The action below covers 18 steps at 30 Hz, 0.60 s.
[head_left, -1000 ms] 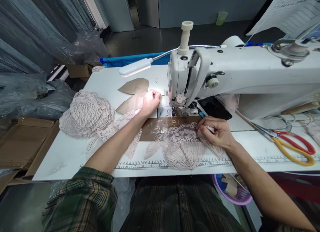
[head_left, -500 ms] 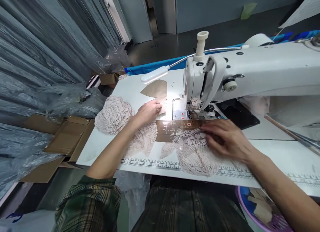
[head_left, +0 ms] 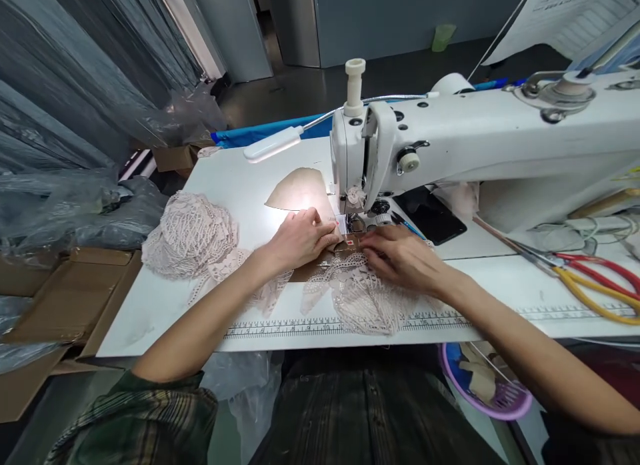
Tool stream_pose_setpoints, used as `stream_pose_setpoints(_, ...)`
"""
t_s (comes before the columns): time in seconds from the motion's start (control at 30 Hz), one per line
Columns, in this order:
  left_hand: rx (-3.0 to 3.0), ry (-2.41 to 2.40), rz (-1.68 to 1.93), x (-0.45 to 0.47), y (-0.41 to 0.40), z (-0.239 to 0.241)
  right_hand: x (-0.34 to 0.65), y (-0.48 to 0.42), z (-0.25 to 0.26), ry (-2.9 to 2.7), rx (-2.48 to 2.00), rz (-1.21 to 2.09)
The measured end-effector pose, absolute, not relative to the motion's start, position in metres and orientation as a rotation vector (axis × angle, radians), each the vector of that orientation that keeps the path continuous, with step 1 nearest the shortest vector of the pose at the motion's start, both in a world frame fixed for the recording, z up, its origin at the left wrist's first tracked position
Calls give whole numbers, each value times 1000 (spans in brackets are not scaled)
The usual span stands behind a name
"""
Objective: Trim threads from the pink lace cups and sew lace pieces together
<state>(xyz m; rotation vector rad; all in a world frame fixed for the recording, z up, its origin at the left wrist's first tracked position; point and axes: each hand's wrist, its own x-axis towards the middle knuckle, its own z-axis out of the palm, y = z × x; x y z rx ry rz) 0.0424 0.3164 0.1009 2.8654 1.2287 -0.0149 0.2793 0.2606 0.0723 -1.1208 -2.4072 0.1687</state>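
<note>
My left hand point(head_left: 304, 238) is closed on the near end of a curved beige fabric piece point(head_left: 299, 190), just left of the presser foot of the white sewing machine point(head_left: 346, 159). Close to it, my right hand point(head_left: 400, 255) pinches the upper edge of a pale pink lace piece point(head_left: 369, 303), right of the needle area. That lace lies over a brown plate point(head_left: 304, 273) in front of the foot. My fingers partly hide where beige fabric and lace come near each other.
A lace bundle point(head_left: 190, 235) lies on the left of the white table. A dark phone point(head_left: 431, 215) rests under the machine arm; yellow-handled scissors point(head_left: 595, 298) lie at right. A lit lamp point(head_left: 273, 145) hangs over the fabric. Below the edge stands a purple basket point(head_left: 507, 413).
My left hand has brought the beige piece right and nearer, toward the presser foot. My right hand has drawn closer to the left hand, with the lace. The camera view has swung rightward.
</note>
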Motion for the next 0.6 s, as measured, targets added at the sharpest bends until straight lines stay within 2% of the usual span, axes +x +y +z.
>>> stream_pose_setpoints(0.17,2746,1121,163,52,335,100,257,267,64,-2579,-999,220)
stream_pose_setpoints(0.43,2606,1073,325,73,382,88,254,263,53,-2550,-1094,240)
stream_pose_setpoints(0.6,2768,1123,172,77,371,80,253,261,55,-2581,-1105,221)
